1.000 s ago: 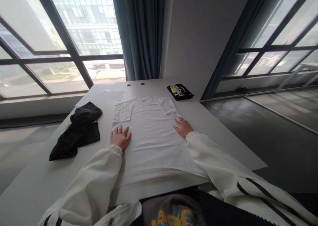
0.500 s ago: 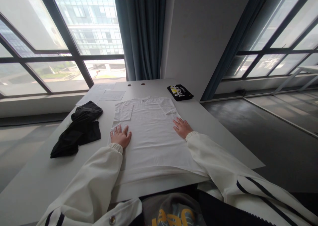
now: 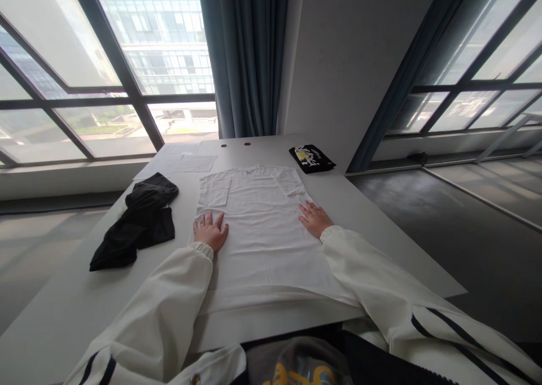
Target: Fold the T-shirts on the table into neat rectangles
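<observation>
A white T-shirt (image 3: 262, 232) lies spread on the white table, its collar at the far end and its hem toward me. Both sleeves are laid inward over the body, and light wrinkles run across it. My left hand (image 3: 211, 231) rests flat on the shirt's left edge with fingers spread. On the opposite edge, my right hand (image 3: 315, 219) lies flat too, its fingers stretched out. Neither hand grips the fabric.
Crumpled black clothing (image 3: 141, 221) lies on the table's left side. At the far right sits a folded black garment with white and yellow print (image 3: 311, 158). Sheets of paper (image 3: 195, 162) lie at the far left, near the window. A curtain (image 3: 248, 57) hangs behind the table (image 3: 381, 249).
The whole view has shifted slightly, so everything appears a little farther right. Both hands stay flat on the shirt's edges, and the shirt looks the same.
</observation>
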The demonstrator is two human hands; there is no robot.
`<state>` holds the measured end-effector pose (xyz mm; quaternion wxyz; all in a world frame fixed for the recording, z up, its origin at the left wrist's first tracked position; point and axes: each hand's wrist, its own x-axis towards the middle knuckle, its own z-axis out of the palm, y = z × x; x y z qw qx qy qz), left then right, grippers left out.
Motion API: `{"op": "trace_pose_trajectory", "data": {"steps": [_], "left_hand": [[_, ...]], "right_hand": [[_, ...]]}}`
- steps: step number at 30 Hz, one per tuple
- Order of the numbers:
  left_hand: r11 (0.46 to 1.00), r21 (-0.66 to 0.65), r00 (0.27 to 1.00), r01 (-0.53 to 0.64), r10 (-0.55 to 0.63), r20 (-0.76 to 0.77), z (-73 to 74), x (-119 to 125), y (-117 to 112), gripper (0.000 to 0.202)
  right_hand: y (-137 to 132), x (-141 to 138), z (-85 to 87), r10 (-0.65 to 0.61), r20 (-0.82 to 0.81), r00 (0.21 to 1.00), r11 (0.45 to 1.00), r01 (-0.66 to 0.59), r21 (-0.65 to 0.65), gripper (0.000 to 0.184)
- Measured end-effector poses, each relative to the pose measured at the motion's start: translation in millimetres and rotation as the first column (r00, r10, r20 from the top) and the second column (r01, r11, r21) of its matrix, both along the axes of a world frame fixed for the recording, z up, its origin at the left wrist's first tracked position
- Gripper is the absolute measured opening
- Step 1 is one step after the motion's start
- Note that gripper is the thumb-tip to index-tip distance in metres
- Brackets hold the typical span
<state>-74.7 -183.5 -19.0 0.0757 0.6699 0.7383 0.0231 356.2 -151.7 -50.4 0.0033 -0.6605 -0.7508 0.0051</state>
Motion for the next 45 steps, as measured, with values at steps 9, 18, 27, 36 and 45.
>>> {"op": "trace_pose_trajectory", "data": {"steps": [9, 18, 27, 36, 45], "left_hand": [[1.000, -0.006, 1.000, 0.005, -0.005, -0.010, -0.5, 1, 7, 0.069], [0.996, -0.063, 0.997, 0.069, -0.072, -0.038, 0.7, -7, -16, 0.071], [0.885, -0.097, 0.889, 0.455, -0.458, -0.017, -0.6, -8, -95, 0.068], [0.698, -0.117, 0.708, 0.706, -0.694, 0.132, 34.7, -9, -168, 0.059], [0.634, -0.359, 0.723, 0.685, -0.532, 0.440, 70.3, -8, -189, 0.051]], "right_hand": [[7, 2, -2.0, 0.004, -0.016, 1.000, 1.000, -0.004, -0.009, 0.067], [-1, -4, 10.5, -0.019, 0.013, 1.000, 0.999, 0.019, -0.038, 0.065], [-82, -45, 25.5, 0.312, -0.054, 0.948, 0.938, -0.317, -0.138, 0.067], [-169, -61, 44.5, 0.583, -0.227, 0.780, 0.758, -0.622, -0.194, 0.083], [-188, -75, 55.6, 0.751, -0.259, 0.607, 0.580, -0.794, -0.181, 0.091]]}}
